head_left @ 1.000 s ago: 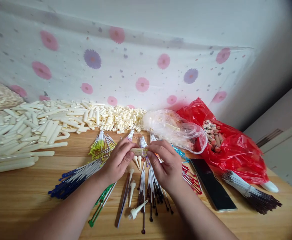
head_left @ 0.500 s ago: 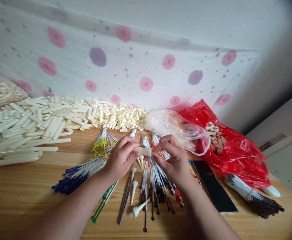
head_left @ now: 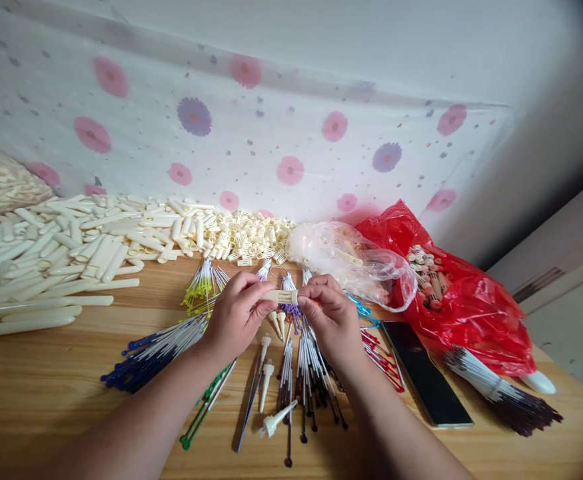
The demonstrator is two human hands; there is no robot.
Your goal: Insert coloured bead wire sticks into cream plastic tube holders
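- The left hand (head_left: 236, 317) and the right hand (head_left: 328, 320) meet just above the wooden table (head_left: 46, 393), a little below the middle of the view.
- Between them lies a short cream tube (head_left: 280, 297), held level; the left fingertips pinch its 9 o'clock end and the right fingertips pinch its 3 o'clock end (both grips are closed on it).
- At 6 o'clock of the hands, dark-tipped sticks (head_left: 311, 380) fan out on the table, with a few cream nozzles (head_left: 266, 377) just beside them.
- At 8 o'clock lie blue-tipped sticks (head_left: 156, 347), and green sticks (head_left: 206, 403) lie nearer the table's front edge.
- At 10 o'clock sits a tuft of yellow-tipped sticks (head_left: 198, 287), and beyond it a wide heap of long cream tubes (head_left: 71, 247).
- At 12 o'clock is a pile of small ribbed cream pieces (head_left: 248, 240), against a flowered sheet (head_left: 271, 133).
- At 2 o'clock rests a clear bag (head_left: 351, 260), touching a red bag (head_left: 461, 300).
- At 4 o'clock lies a flat dark slab (head_left: 424, 377), with a tied bundle of sticks (head_left: 501, 393) past it.
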